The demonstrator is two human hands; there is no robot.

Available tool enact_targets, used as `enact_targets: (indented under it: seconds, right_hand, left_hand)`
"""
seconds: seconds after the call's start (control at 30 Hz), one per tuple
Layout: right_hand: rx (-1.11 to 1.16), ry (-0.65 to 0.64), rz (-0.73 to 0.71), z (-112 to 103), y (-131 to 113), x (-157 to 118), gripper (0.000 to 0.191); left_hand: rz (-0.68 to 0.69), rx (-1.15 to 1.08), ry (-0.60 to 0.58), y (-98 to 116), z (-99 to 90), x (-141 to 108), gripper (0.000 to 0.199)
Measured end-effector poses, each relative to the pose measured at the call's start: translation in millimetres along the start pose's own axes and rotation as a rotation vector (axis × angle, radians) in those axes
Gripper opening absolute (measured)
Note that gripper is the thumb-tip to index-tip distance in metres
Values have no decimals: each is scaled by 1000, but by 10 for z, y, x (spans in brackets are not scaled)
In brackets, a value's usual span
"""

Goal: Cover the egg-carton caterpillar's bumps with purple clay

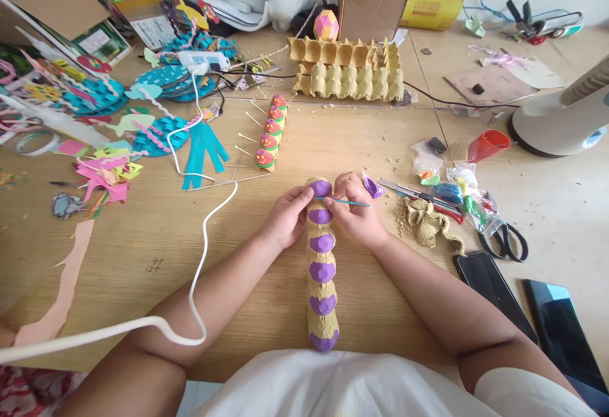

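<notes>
A long strip of egg carton (322, 290) with purple patches on its bumps lies lengthwise on the table before me. My left hand (289, 215) holds the left side of its far end, the thumb beside the farthest purple patch. On the right side, my right hand (358, 212) pinches a thin blue tool (356, 202), whose tip reaches the gap between the two farthest patches. A small bag of purple clay (372, 185) sits just right of that hand. Farther off lies a finished-looking strip (269, 134) in red, green and yellow with pins sticking out.
Egg cartons (356, 80) stand at the back. On the right are a cutter knife (419, 200), scissors (504, 242), carton scraps (428, 223), a red cup (492, 143) and phones (495, 290). A white cable (205, 239) crosses the left side, near paper crafts (104, 176).
</notes>
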State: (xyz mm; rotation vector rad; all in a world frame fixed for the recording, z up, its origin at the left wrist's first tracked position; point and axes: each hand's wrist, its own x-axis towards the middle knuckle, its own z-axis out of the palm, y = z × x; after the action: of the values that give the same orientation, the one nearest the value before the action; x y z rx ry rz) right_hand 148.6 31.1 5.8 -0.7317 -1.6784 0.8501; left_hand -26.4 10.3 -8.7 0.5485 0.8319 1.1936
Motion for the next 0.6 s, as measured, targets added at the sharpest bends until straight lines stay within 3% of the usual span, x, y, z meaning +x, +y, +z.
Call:
enact_targets:
  seconds: [0.27, 0.6]
  right_hand:
    - [-109, 34, 56, 6, -20, 7, 24]
    - [-47, 2, 37, -17, -13, 9, 23]
  left_hand:
    - [28, 11, 4, -3, 11, 2, 34]
    - [36, 18, -4, -12, 3, 0, 34]
